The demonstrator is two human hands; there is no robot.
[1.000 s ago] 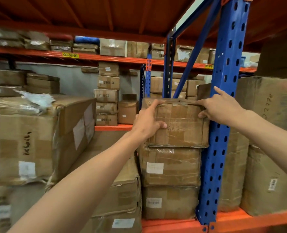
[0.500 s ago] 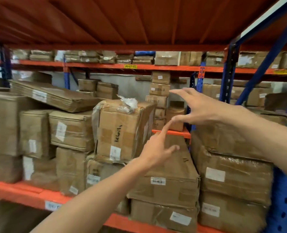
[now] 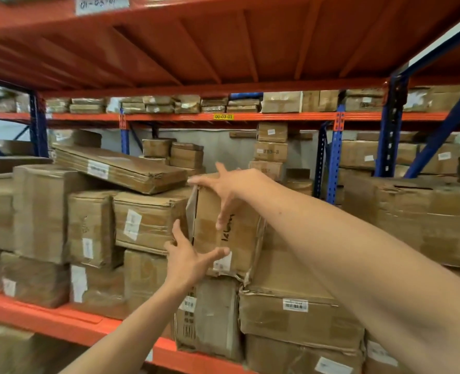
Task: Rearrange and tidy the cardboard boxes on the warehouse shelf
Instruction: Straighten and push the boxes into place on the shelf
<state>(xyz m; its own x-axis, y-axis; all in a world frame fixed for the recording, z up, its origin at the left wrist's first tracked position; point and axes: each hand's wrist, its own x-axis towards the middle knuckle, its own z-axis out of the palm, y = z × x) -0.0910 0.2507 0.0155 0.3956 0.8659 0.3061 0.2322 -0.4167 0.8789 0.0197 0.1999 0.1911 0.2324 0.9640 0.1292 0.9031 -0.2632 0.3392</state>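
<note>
Two hands reach one handwritten-marked box (image 3: pixel 231 233) atop the middle stack on the orange shelf (image 3: pixel 48 317); right hand (image 3: pixel 228 187) spread over its top front edge, fingers draped down the face; left hand (image 3: pixel 188 257) open, fingers splayed at its lower left corner, contact apparently light; one flat carton (image 3: pixel 121 168) leans left, neighbours packed tight.

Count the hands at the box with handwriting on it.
2. The left hand is at the lower left corner of the handwritten box; the right hand is spread over its top front edge.
</note>
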